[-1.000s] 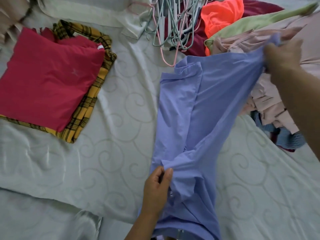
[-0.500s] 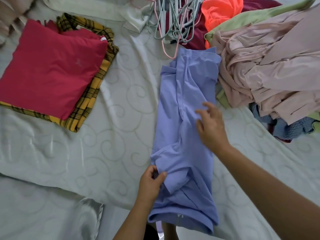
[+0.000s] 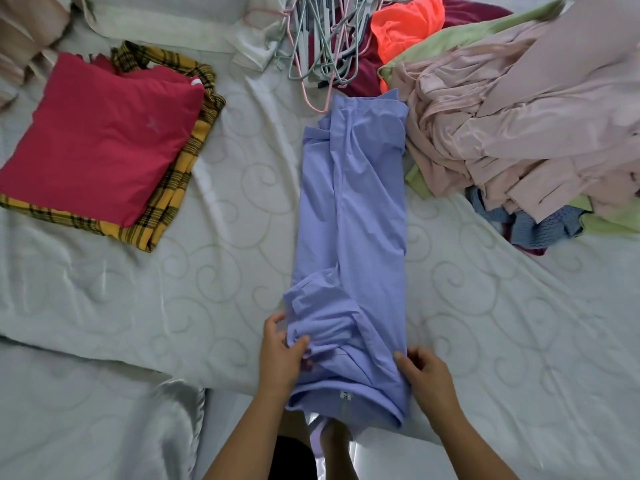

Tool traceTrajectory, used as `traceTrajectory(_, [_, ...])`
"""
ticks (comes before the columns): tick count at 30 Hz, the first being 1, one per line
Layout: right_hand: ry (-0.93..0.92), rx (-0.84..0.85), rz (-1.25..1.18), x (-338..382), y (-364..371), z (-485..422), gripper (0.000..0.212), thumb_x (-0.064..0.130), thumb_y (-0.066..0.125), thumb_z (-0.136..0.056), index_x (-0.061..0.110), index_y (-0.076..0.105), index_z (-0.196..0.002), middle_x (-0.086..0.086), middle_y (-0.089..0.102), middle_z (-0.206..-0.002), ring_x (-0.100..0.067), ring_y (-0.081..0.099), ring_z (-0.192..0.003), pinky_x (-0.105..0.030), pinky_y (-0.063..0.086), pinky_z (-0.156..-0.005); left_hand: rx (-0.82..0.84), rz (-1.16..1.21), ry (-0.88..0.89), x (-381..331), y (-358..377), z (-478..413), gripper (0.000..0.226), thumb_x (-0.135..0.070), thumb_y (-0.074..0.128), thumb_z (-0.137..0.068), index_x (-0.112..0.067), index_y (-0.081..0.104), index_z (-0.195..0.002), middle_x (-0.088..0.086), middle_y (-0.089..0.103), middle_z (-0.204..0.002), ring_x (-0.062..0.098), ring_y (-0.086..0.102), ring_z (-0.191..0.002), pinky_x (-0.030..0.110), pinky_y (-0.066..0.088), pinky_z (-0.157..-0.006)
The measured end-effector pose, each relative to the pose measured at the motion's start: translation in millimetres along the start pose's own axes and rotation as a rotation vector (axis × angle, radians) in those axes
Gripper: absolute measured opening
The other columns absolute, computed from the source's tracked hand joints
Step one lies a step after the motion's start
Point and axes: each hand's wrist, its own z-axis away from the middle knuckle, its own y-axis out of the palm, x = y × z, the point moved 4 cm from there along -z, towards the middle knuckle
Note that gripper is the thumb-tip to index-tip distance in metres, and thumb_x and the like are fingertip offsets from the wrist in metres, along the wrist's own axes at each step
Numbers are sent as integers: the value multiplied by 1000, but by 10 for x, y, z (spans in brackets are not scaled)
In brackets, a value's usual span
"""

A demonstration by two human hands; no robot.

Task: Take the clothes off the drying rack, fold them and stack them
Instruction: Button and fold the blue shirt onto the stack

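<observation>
Head view: our right grip (image 3: 426, 372) has come down from mid-cloth to pinch the near right corner of the lilac shirt (image 3: 360, 209); our left grip (image 3: 280, 355) still pinches the near left edge. With the shirt lying as a long strip on the bed (image 3: 502, 323), we judge the crosswise fold comes next.

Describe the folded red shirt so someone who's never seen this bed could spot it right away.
On the pale quilted bed, look to the left side, across from the loose heap of clothes on the right. The red shirt tops a small stack there, lying on a yellow plaid garment. It is the only flat, neatly squared, bright red piece.
</observation>
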Motion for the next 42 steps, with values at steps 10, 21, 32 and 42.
traceTrajectory(10, [59,63,7,-50,87,143,29,18,62,-87,9,47,-65,-5,47,-61,-15,43,-57,-27,34,-54,88,-257,-130,316,-89,257,32,-33,72,-73,-10,62,-92,6,66,-84,22,62,-79,28,47,-65])
traceTrajectory(21, [254,364,-482,137,-438,396,10,-2,55,-88,-5,63,-84,-16,70,-75,-18,65,-60,-22,53,-52,413,247,-248,-137,-379,623,49,-26,82,-53,0,68,-93,19,71,-92,22,69,-75,27,55,-61])
traceTrajectory(32, [67,62,-932,1829,-971,-1103,47,29,43,-99,7,35,-140,-13,45,-133,-26,42,-128,-36,38,-101,27,105,20,-1968,-103,-920,36,-45,48,-93,-11,58,-99,4,58,-99,21,53,-103,38,43,-83])
traceTrajectory(42, [-21,-31,-327,1015,-258,-1036,11,13,66,-85,5,58,-86,-1,50,-65,-12,42,-56,-20,35,-49,-13,-31,10,-855,353,-751,14,-11,57,-91,-9,54,-77,6,57,-68,-1,51,-37,10,35,-37])
